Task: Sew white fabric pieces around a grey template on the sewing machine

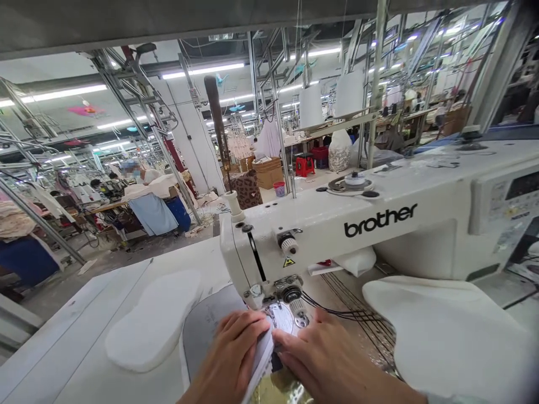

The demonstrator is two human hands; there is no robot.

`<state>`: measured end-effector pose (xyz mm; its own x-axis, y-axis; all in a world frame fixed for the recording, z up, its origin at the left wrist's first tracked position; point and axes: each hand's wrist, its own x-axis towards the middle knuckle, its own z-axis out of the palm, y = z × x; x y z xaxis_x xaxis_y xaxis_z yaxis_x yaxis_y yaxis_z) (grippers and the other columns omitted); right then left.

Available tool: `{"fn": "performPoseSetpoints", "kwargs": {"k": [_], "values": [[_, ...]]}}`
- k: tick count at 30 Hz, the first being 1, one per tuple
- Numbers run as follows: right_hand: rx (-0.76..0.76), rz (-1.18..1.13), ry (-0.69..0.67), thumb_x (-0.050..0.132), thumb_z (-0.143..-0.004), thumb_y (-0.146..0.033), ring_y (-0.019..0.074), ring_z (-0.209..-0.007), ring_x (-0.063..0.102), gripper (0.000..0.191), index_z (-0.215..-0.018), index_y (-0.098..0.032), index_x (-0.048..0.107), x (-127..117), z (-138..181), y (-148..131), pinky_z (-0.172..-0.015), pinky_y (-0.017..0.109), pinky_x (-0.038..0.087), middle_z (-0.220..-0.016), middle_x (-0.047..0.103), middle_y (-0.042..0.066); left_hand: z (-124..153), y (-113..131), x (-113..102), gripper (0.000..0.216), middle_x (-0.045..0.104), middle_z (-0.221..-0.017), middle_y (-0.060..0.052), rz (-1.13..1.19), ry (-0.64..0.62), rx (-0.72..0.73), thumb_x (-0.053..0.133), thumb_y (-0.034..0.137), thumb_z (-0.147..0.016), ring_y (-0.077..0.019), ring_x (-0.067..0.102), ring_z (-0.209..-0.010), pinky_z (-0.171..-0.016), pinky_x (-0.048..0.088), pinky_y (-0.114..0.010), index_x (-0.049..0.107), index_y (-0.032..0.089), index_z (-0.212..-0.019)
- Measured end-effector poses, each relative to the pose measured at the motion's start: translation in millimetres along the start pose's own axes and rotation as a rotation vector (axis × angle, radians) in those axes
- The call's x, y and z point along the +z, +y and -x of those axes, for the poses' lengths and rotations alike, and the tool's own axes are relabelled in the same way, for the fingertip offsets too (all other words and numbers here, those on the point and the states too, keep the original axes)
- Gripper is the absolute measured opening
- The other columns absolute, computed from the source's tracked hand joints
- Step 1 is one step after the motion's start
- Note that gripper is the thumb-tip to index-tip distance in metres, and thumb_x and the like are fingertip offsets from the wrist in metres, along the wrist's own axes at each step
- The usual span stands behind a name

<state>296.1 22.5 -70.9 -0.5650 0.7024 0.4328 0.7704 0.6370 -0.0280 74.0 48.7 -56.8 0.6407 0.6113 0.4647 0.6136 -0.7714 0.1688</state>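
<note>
A white sewing machine (320, 241) stands before me, its needle area lit. My left hand (238, 345) presses bent fingers on a grey, white-edged fabric piece (202, 331) just left of the presser foot (274, 315). My right hand (320, 348) has its thumb and fingers closed at the near edge of that piece, right by the needle. The white edge (261, 365) runs toward me between both hands. What lies under the fingers is partly hidden.
White shaped pads (155, 320) lie on the table at left. More white padding (446, 331) lies at right, beside dark cables (349, 314). Thread cones (310, 106) stand above the machine. Beyond are work tables, a red stool (305, 165) and a person (145, 174).
</note>
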Motion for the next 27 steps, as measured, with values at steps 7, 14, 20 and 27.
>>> {"fn": "performPoseSetpoints", "kwargs": {"k": [7,14,20,27], "values": [[-0.015,-0.028,0.034,0.040,-0.097,-0.020,0.0153,-0.049,0.052,0.015,-0.101,-0.023,0.054,0.0,0.6,-0.2,-0.064,0.034,0.028,-0.063,0.064,-0.003,2.5,8.6,1.9,0.030,0.070,-0.117,-0.006,-0.121,0.062,0.032,0.047,0.016,-0.091,-0.0199,0.068,-0.105,-0.087,0.058,-0.032,0.063,0.026,-0.115],[-0.022,-0.063,0.018,0.041,-0.092,-0.015,0.0144,-0.048,0.050,0.015,-0.088,-0.022,0.054,-5.1,-0.2,-1.6,-0.065,0.034,0.028,-0.061,0.062,-0.003,19.5,8.9,19.6,0.035,0.063,-0.133,-0.006,-0.297,-0.026,-0.025,0.050,0.023,-0.094,-0.0230,0.063,-0.118,-0.091,0.059,-0.036,0.059,0.025,-0.128],[-0.022,-0.048,-0.008,0.041,-0.093,-0.015,0.0157,-0.046,0.049,0.018,-0.089,-0.023,0.056,-6.0,-0.5,0.1,-0.061,0.034,0.027,-0.059,0.061,-0.003,18.2,13.3,22.5,0.038,0.063,-0.133,-0.007,-0.370,-0.062,-0.050,0.044,0.020,-0.095,-0.0238,0.064,-0.117,-0.087,0.061,-0.037,0.056,0.022,-0.131],[0.000,-0.033,0.038,0.039,-0.093,-0.014,0.0160,-0.042,0.047,0.020,-0.092,-0.022,0.057,-3.1,-0.1,-1.6,-0.059,0.034,0.024,-0.056,0.061,-0.003,18.3,17.8,29.4,0.039,0.063,-0.133,-0.005,-0.412,-0.067,-0.108,0.044,0.017,-0.094,-0.0258,0.064,-0.117,-0.084,0.062,-0.039,0.058,0.023,-0.130]]}}
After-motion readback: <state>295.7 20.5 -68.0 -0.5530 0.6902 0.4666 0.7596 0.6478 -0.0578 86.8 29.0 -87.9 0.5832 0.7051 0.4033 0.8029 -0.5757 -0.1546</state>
